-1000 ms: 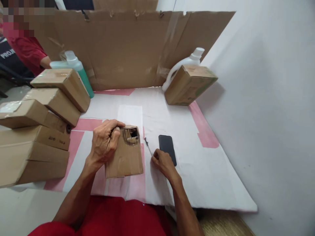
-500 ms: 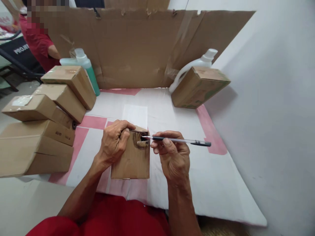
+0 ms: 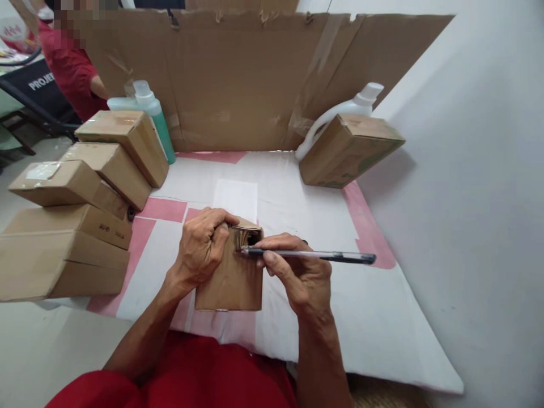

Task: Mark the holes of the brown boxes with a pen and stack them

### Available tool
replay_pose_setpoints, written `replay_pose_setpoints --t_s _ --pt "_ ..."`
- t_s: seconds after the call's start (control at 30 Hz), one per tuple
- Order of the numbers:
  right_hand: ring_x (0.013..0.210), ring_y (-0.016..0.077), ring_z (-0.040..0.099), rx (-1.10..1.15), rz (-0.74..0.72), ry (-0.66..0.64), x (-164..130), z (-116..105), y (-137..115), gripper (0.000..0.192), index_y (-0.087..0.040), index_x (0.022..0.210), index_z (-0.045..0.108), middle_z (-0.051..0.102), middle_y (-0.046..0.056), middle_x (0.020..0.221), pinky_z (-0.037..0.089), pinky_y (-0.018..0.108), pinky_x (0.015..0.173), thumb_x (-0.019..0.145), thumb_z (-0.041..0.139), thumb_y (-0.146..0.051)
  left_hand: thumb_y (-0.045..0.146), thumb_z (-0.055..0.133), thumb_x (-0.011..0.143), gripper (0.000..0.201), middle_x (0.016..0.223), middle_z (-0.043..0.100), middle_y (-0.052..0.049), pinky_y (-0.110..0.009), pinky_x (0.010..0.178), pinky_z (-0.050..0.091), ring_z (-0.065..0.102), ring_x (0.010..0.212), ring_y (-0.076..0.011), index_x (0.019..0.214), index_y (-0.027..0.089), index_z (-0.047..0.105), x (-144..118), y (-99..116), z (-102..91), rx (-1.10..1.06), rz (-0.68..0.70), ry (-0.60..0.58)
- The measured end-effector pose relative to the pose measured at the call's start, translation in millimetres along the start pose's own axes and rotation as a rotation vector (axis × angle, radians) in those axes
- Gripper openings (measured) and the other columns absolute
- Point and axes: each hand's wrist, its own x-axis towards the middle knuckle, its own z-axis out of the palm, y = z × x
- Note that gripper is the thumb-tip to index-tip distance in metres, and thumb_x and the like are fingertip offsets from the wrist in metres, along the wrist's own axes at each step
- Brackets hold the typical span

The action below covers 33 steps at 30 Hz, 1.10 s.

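Left hand (image 3: 200,249) clamps small box (image 3: 232,277) flat on table (image 3: 374,317), right hand (image 3: 300,275) grips pen (image 3: 310,256) with tip poked at the torn hole near box top; hard jab could slip, stabbing left fingers or ripping cardboard.

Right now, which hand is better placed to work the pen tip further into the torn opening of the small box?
The right hand: it holds the pen, tip at the opening. The left hand grips the small box.

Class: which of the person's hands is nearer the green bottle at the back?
Left. The left hand grips the small box below the green bottle; the right hand lies farther right.
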Motion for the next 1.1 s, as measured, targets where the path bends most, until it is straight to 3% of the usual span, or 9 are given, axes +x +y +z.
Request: replay_pose_setpoints --t_s 0.1,0.23,0.37,0.5,0.67,0.77,0.9,1.0,1.1 --pt "0.058 0.0118 0.063 0.042 0.082 -0.004 -5.8 -14.8 -1.3 0.012 -0.022 0.091 0.072 0.075 0.004 0.095 0.052 0.026 0.05 0.096 0.068 -0.032 0.019 0.041 0.096 0.031 0.09 0.079 -0.003 -0.034 0.079 0.055 0.071 0.08 -0.0192 0.09 0.021 0.072 -1.0 -0.8 0.2 0.009 -0.022 0.003" --pt "0.043 0.0085 0.054 0.035 0.231 0.188 -7.4 -44.1 13.8 0.024 -0.023 0.089 0.057 0.073 0.001 0.087 0.032 0.021 0.035 0.096 0.065 -0.045 0.019 0.044 0.095 0.029 0.09 0.078 -0.003 -0.034 0.079 0.055 0.071 0.083 -0.0198 0.092 0.02 0.073 -2.6 -3.9 -1.7 0.025 -0.043 0.011" --pt "0.051 0.0125 0.058 -0.583 0.456 0.096 -13.2 -62.0 55.2 0.026 -0.023 0.082 0.051 0.063 -0.005 0.064 0.043 0.023 0.051 0.099 0.061 -0.04 0.02 0.046 0.097 0.029 0.093 0.078 -0.002 -0.032 0.08 0.054 0.071 0.085 -0.0194 0.096 0.02 0.075 -3.4 -8.3 -3.7 0.064 -0.05 0.02" --pt "0.078 0.0202 0.07 -1.027 0.646 -0.037 -29.0 -52.6 96.5 0.015 -0.02 0.083 0.059 0.073 0.005 0.081 0.044 0.027 0.068 0.096 0.066 -0.023 0.022 0.046 0.097 0.03 0.091 0.077 -0.001 -0.031 0.077 0.054 0.07 0.08 -0.018 0.097 0.021 0.076 -2.6 -10.4 -4.4 0.1 -0.032 0.007" --pt "0.09 0.025 0.071 -1.124 0.692 -0.02 -45.1 -45.1 100.2 0.012 -0.018 0.095 0.063 0.074 0.01 0.099 0.044 0.031 0.074 0.099 0.063 -0.029 0.022 0.046 0.096 0.03 0.089 0.077 -0.001 -0.03 0.073 0.054 0.069 0.077 -0.0174 0.096 0.021 0.076 -2.4 -8.3 -6.4 0.128 -0.02 0.014" --pt "0.107 0.0292 0.066 -1.236 0.686 0.097 -47.7 -58.6 90.4 0.026 -0.016 0.112 0.061 0.069 0.016 0.116 0.046 0.035 0.083 0.103 0.057 -0.04 0.021 0.046 0.096 0.03 0.088 0.077 -0.001 -0.03 0.073 0.053 0.069 0.076 -0.0172 0.097 0.021 0.076 -2.1 -7.9 -6.1 0.128 -0.025 0.011" --pt "0.122 0.0378 0.058 -1.381 0.85 0.169 -47.3 -80.8 88.1 0.046 -0.012 0.121 0.058 0.063 0.021 0.127 0.047 0.041 0.088 0.092 0.071 -0.046 0.022 0.046 0.097 0.03 0.088 0.076 -0.001 -0.03 0.072 0.053 0.068 0.075 -0.0168 0.097 0.021 0.076 -1.7 -8.8 -4.6 0.127 -0.027 0.013" --pt "0.121 0.0379 0.06 -1.29 0.932 0.149 -45.6 -92.1 94.4 0.054 -0.012 0.119 0.058 0.063 0.022 0.127 0.048 0.041 0.088 0.084 0.076 -0.049 0.022 0.047 0.097 0.029 0.087 0.076 -0.001 -0.03 0.072 0.052 0.068 0.075 -0.0165 0.097 0.021 0.076 -1.4 -10.0 -4.3 0.117 -0.023 0.014" --pt "0.115 0.0385 0.062 -1.14 0.919 0.259 -43.6 -95.9 102.9 0.062 -0.012 0.114 0.058 0.066 0.023 0.122 0.048 0.039 0.084 0.071 0.085 -0.048 0.022 0.046 0.097 0.029 0.087 0.076 -0.001 -0.03 0.073 0.052 0.067 0.074 -0.0163 0.096 0.021 0.076 -1.0 -10.5 -5.0 0.104 -0.031 0.01"
